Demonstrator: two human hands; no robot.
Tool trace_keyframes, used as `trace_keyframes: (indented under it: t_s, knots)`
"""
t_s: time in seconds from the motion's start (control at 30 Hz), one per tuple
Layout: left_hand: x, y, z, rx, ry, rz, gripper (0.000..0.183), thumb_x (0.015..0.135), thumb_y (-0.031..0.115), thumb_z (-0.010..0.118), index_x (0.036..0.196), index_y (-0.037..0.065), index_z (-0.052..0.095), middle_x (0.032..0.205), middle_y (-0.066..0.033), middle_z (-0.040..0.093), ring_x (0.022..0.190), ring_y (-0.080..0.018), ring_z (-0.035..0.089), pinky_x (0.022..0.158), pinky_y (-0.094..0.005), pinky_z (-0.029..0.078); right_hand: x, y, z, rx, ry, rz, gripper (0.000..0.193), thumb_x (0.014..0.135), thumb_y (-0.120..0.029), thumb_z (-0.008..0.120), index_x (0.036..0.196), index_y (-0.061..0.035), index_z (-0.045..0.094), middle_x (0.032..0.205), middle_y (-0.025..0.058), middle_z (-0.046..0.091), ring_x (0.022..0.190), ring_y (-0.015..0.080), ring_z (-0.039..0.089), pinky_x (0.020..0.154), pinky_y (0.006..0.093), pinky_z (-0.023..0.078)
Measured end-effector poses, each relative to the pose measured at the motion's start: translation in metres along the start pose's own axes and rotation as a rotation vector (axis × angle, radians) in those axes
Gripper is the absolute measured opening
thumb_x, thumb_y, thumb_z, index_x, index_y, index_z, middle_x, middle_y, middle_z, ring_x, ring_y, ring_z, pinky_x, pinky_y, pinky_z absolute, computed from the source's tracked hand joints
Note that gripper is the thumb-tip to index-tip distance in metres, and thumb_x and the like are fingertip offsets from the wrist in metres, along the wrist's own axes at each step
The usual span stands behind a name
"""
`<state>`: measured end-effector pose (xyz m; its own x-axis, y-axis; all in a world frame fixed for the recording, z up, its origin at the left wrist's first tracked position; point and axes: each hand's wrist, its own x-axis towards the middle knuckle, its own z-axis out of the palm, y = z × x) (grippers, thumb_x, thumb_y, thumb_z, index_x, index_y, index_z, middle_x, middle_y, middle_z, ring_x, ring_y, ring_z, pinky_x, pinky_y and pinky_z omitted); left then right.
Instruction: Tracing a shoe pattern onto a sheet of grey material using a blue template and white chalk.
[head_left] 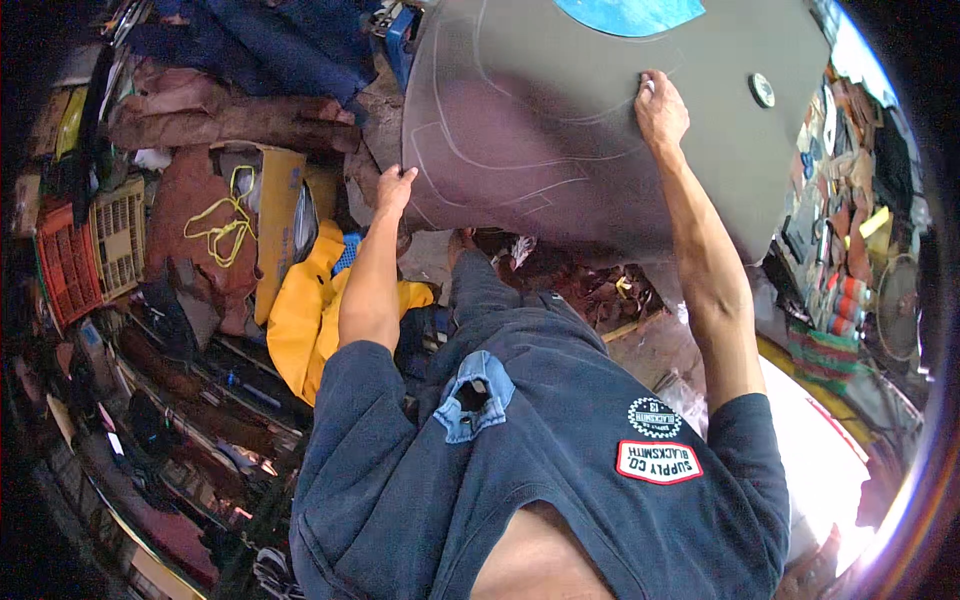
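Observation:
A large dark grey-brown sheet (pixel 600 190), looking like leather, drapes over a work surface in front of me. Pale curved and straight outlines are drawn across it. My left hand (pixel 397 190) is closed at the sheet's left edge, thumb and forefinger pinching it. Farther up on the right, my right hand (pixel 662 112) rests on the sheet, fingers curled round a small whitish thing (pixel 650 86), mostly hidden by them. Beyond that hand lies a flat blue piece (pixel 630 14) with a curved edge. A small round black-and-white object (pixel 762 90) sits to its right.
Yellow cloth (pixel 300 325) and a cardboard box (pixel 278 225) with a yellow cord (pixel 225 232) beside it are at my left. Red and tan crates (pixel 68 262) stand farther left. Dark blue material (pixel 260 50) is piled behind. Scraps and folded pieces (pixel 845 270) crowd the right.

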<state>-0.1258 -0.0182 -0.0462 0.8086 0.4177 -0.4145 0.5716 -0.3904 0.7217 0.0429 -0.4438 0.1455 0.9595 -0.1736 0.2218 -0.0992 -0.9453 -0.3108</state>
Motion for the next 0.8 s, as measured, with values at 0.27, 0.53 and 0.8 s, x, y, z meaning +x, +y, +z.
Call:
trace_keyframes:
  t_s: [0.27,0.53,0.8]
  knots:
    - [0.007,-0.012,-0.002,-0.025,-0.015,0.081,0.045,0.087,0.033,0.068,0.108,-0.006,0.065,0.107,-0.0254,0.068,0.103,-0.0352,0.066,0.089,-0.0405,0.048,-0.001,-0.008,-0.003,0.035,-0.013,-0.040,0.025,0.096,-0.032,0.049,0.110,-0.0171,0.062,0.107,0.0108,0.068,0.099,0.0350,0.064,0.084,0.0476,0.050]
    - [0.006,-0.002,-0.003,0.063,0.007,0.032,0.062,0.086,0.037,0.069,0.127,-0.008,0.057,0.128,-0.0266,0.059,0.122,-0.0346,0.056,0.103,-0.0372,0.043,0.002,-0.002,-0.005,0.037,-0.004,-0.071,0.023,0.095,-0.029,0.050,0.112,-0.0169,0.060,0.109,0.0113,0.067,0.100,0.0357,0.064,0.084,0.0474,0.049]
    - [0.002,-0.007,-0.007,0.029,0.021,0.003,0.068,0.085,0.041,0.070,0.130,-0.008,0.055,0.132,-0.0263,0.057,0.125,-0.0341,0.054,0.105,-0.0370,0.041,0.001,-0.006,-0.007,0.055,-0.026,-0.067,0.023,0.095,-0.028,0.050,0.111,-0.0159,0.061,0.109,0.0116,0.067,0.101,0.0355,0.064,0.085,0.0467,0.049]
